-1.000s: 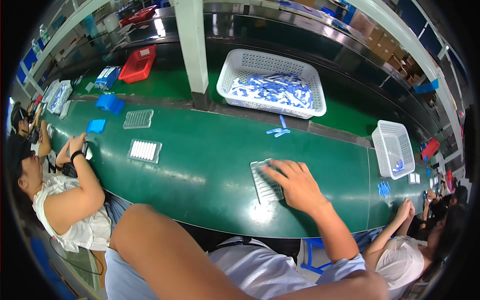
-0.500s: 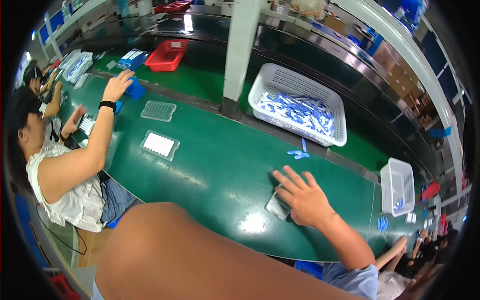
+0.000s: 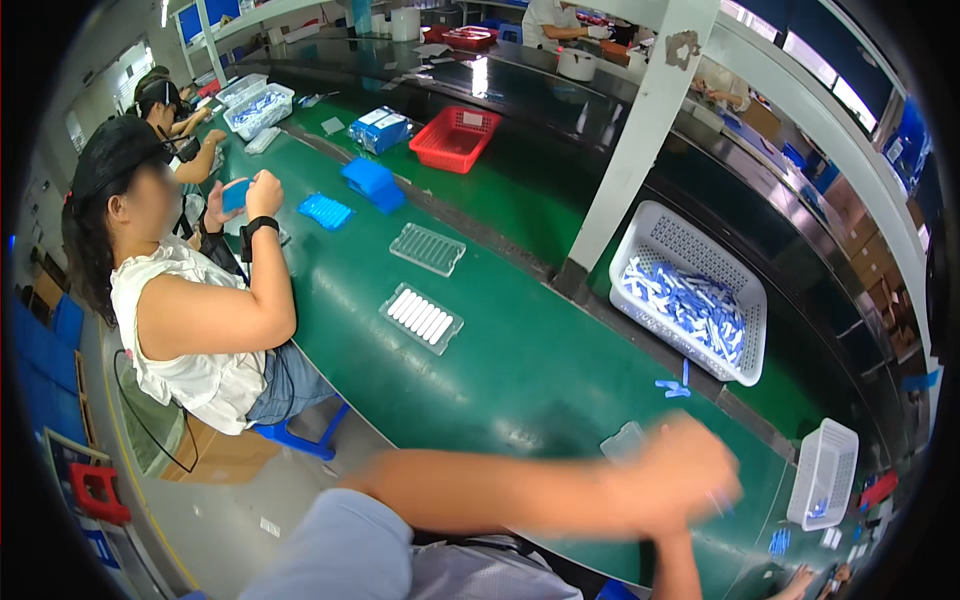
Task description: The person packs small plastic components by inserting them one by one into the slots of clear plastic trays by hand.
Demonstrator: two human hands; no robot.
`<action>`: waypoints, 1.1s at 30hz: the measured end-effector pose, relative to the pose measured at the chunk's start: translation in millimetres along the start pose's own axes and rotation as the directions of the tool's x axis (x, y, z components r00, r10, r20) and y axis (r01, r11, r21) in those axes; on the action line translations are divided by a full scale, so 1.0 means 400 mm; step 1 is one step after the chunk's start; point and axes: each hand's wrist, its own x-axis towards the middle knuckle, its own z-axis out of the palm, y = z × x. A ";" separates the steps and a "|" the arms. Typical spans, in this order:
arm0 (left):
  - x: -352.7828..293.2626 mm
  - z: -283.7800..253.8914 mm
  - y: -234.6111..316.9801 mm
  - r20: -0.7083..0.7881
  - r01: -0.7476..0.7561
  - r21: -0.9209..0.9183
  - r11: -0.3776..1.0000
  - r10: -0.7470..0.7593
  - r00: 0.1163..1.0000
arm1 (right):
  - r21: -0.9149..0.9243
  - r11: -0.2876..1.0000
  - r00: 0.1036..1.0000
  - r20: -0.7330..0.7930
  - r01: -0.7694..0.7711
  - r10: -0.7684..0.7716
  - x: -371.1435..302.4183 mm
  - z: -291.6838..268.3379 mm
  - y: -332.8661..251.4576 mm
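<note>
My left hand [image 3: 665, 475] reaches across to the right, over the near part of the table. It is smeared by motion, so its fingers cannot be made out. My right forearm [image 3: 677, 570] rises from the lower edge and meets the left hand, which overlaps and hides most of the right hand. A small blurred bluish bit shows beside the hands, too unclear to name. Just behind the hands lies a clear plastic tray [image 3: 621, 440], partly covered by them. Several blue plastic sticks [image 3: 676, 387] lie on the table beyond.
A white basket [image 3: 625, 300] of blue and white pieces stands beyond the table's far edge, right of a white post [image 3: 640, 140]. Left are a tray of white sticks [image 3: 421, 318], a clear tray [image 3: 428, 249], a red basket [image 3: 455, 140] and a seated co-worker [image 3: 190, 290].
My view has swung left. My left arm has stretched out to the right, bringing its hand into view over my right hand, which was spread above the clear tray. The co-worker's hands have come together.
</note>
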 end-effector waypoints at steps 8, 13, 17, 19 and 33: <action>-0.528 -0.229 -0.696 -0.389 0.874 0.247 0.418 -0.784 0.484 | 0.062 0.996 0.982 -0.182 0.064 -0.052 0.007 0.019 -0.002; -0.563 -0.261 -0.818 -0.169 0.822 0.216 0.527 -0.809 0.563 | 0.103 0.994 0.982 -0.191 0.029 -0.009 -0.004 0.022 0.018; -0.513 -0.270 -0.833 0.030 0.876 0.150 0.458 -0.888 0.459 | 0.126 0.992 0.979 -0.205 0.012 0.015 -0.004 0.018 0.022; -0.523 -0.273 -0.822 -0.002 0.846 0.185 0.500 -0.861 0.509 | 0.136 0.991 0.979 -0.206 0.013 0.015 -0.010 0.012 0.019; -0.187 0.052 -0.444 0.137 0.431 0.205 0.879 -0.462 0.876 | 0.159 0.983 0.952 -0.275 -0.095 0.137 -0.025 0.010 0.028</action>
